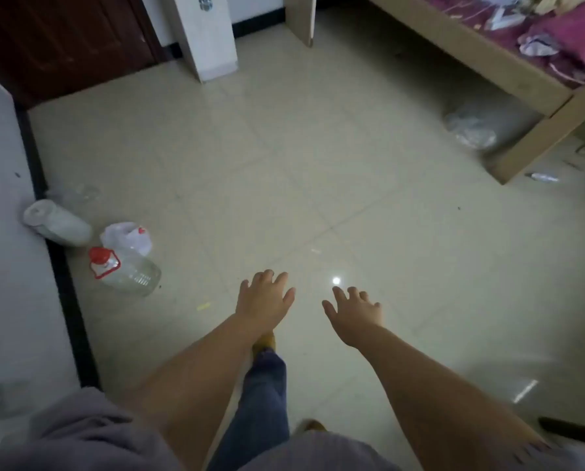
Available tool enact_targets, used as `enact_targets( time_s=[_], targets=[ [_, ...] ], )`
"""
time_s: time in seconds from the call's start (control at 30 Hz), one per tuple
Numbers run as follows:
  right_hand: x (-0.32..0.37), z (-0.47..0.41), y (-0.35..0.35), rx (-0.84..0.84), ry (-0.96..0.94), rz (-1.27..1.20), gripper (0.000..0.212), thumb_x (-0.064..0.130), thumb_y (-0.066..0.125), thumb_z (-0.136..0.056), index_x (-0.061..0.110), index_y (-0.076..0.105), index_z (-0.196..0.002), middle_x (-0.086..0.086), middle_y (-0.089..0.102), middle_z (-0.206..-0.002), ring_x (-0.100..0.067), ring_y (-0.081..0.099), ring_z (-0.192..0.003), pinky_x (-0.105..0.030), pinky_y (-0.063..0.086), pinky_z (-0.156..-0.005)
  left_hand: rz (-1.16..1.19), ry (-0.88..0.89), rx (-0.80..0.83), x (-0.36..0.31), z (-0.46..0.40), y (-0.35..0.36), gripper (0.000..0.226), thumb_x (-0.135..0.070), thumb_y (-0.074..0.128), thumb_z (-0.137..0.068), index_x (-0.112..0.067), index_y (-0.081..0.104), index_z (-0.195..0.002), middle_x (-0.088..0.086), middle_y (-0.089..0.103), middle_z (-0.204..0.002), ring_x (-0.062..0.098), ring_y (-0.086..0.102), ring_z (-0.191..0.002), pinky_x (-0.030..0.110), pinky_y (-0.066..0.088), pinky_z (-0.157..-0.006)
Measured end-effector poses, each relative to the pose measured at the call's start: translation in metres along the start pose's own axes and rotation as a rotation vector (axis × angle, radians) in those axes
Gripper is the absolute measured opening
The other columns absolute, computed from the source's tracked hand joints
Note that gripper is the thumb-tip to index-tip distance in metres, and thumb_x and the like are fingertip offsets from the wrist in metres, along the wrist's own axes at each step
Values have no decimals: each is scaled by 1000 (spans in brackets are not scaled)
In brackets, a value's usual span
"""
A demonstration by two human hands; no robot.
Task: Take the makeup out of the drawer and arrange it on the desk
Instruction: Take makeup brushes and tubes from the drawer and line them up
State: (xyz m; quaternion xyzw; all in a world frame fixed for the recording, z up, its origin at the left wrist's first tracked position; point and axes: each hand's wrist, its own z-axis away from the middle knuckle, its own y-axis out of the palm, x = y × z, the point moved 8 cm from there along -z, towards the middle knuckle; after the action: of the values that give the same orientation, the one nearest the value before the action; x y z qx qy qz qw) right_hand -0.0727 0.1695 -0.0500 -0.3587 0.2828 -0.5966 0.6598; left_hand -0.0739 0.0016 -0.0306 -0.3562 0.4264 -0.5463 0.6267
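left hand (pixel 265 297) and right hand (pixel 355 312) both released with fingers spread, palms down above the tiled floor (pixel 318 164), grasping nothing; no makeup, drawer or desk in sight.

Both bare forearms stretched forward and down, palms facing down. Left hand (pixel 265 297) empty with fingers loosely spread (thumb toward the right); right hand (pixel 355 312) likewise empty and splayed, near but apart.
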Motion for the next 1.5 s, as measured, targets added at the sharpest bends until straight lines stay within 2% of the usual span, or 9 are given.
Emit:
enact_targets(
  time_s=[0.27,0.53,0.77,1.0,1.17,1.5],
  targets=[
    [23,-129,-118,-86,15,-39,51,51,16,-98,23,29,-139,-6,40,-140,-25,39,-127,-42,33,-97,-11,43,-50,48,-143,-95,48,-45,26,-98,-20,33,-138,7,47,-132,25,44,-120,41,39,-96],
    [25,-243,-221,-122,83,-87,51,51,17,-98,25,28,-140,-6,40,-140,-25,38,-127,-42,33,-98,-50,72,-57,76,-282,-178,46,-45,28,-97,-21,35,-136,6,49,-128,25,46,-118,40,40,-94],
    [-4,-364,-313,-165,78,-66,50,50,17,-98,24,29,-139,-6,41,-139,-25,41,-125,-40,35,-96,-53,104,-65,60,-422,-225,47,-45,29,-98,-21,34,-138,6,48,-131,24,45,-120,38,38,-94],
    [-54,-503,-433,-199,-8,14,51,51,17,-98,25,26,-141,-6,39,-141,-25,40,-126,-40,36,-94,-44,1,-119,26,-577,-295,48,-46,28,-97,-22,32,-139,4,48,-130,22,47,-119,36,41,-92],
    [-80,-592,-508,-203,-38,65,51,51,17,-98,25,25,-141,-6,39,-141,-25,40,-127,-40,37,-94,-8,8,-119,-1,-672,-338,50,-45,27,-98,-20,28,-142,6,45,-134,23,45,-121,37,39,-94],
    [-62,-799,-626,-189,-116,108,51,51,17,-97,26,25,-141,-6,38,-141,-25,40,-127,-41,37,-96,-61,-61,-192,42,-877,-417,51,-46,25,-98,-20,30,-141,4,49,-130,18,51,-114,30,42,-91]
  ],
)
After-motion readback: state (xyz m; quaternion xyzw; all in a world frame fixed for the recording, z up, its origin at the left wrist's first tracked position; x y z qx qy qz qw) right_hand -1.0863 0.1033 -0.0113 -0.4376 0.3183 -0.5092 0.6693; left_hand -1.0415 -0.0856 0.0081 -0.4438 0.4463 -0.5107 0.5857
